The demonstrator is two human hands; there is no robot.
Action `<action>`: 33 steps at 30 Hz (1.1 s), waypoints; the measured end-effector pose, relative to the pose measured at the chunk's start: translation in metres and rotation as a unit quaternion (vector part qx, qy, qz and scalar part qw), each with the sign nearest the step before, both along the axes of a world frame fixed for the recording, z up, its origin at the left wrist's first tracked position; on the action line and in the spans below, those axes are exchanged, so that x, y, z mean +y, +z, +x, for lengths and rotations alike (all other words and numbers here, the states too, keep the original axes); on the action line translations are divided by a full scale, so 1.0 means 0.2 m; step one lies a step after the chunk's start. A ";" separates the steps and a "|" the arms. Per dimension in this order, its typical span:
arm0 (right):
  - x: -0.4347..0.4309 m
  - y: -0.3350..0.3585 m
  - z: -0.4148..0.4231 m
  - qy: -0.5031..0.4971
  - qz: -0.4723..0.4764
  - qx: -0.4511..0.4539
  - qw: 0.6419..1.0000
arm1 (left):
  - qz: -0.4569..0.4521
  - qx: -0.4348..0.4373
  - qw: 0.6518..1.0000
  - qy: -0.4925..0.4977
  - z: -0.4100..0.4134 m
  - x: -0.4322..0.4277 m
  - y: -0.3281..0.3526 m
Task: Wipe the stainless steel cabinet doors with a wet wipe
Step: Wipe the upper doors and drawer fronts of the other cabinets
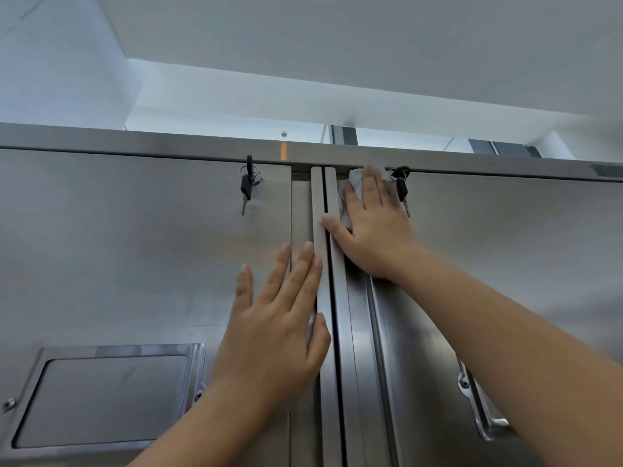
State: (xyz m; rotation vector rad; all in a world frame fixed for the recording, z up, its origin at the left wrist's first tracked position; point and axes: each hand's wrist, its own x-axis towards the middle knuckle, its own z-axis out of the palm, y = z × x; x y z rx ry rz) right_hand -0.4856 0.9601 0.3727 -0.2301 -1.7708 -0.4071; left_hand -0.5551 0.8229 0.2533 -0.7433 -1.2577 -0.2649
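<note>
A: Head view: right hand (371,227), fingers straight, is pressing the crumpled white wet wipe (357,183) onto the top inner corner of the right stainless steel cabinet door (505,247). Left?

B: Left hand (279,318) is lying spread and empty on the left steel door (135,247), probably bracing it. The palm is hiding most of the wipe, and the frame is cutting off the door bottoms.

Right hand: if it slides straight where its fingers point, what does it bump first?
Probably the cabinet's brushed steel top rail; the right hand, pressing a white wet wipe, nearly reaches it.
</note>
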 end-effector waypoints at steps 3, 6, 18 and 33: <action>0.00 -0.09 0.01 0.013 0.005 -0.002 1.000 | -0.004 -0.005 1.000 0.001 0.01 0.00 0.00; -0.01 -0.18 0.03 0.024 0.005 -0.012 1.000 | -0.012 -0.013 1.000 -0.001 0.01 -0.01 -0.01; -0.03 -0.54 0.06 0.046 -0.009 -0.028 0.999 | -0.047 -0.088 0.994 -0.035 0.03 -0.01 -0.07; -0.07 -0.98 0.09 0.082 -0.041 -0.046 0.995 | -0.069 -0.079 0.994 -0.027 0.04 -0.02 -0.33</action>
